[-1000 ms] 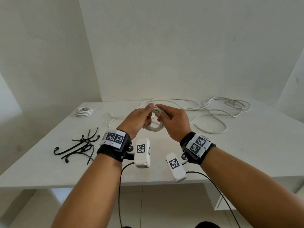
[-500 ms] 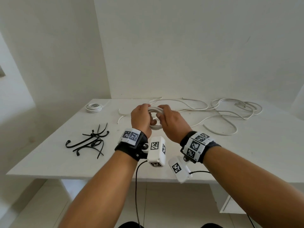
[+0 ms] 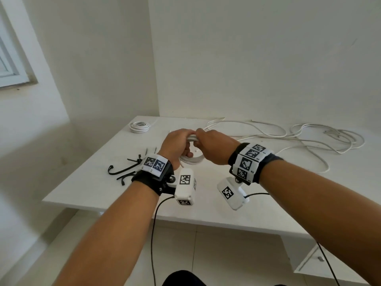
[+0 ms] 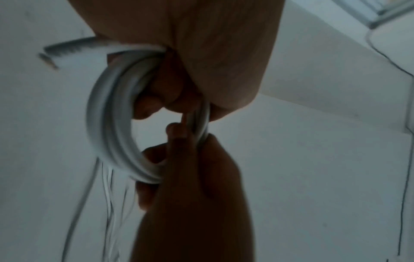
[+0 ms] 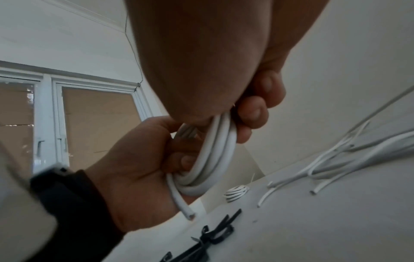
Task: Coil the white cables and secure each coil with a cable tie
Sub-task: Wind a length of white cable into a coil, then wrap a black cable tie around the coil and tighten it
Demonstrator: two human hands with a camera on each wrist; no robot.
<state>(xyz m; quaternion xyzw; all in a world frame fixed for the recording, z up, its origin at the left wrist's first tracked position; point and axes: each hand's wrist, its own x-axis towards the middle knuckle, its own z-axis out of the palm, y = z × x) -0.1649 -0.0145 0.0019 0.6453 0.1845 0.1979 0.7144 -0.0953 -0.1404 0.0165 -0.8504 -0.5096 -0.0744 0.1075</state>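
Far left on the table [image 3: 206,205] sits a tied coil [image 3: 139,127], done by the look of it; nearer, the black ties [image 3: 125,171] lie loose in a heap. Centre, above the table, both hands hold the coil [image 3: 192,158] now being wound: left hand [image 3: 177,144] has its grip wrapped round the left side of the loops, free end [image 5: 182,206] poking out below the palm. Right hand [image 3: 214,146] is clenched on the top of the same loops, fingers [image 5: 253,113] curled over them. Right of that, the unwound cables [image 3: 309,139] sprawl across the table. Handling guess: cable is light, smooth-jacketed, springy; loops will want to fan open if either grip slackens. Best hold is across all the turns at one spot, pinched flat, so one hand can be spared to fetch a tie. Tie should go round the bundle next to that pinch, catching the free end. Not fragile, but slippery; don't trust a loose hold.
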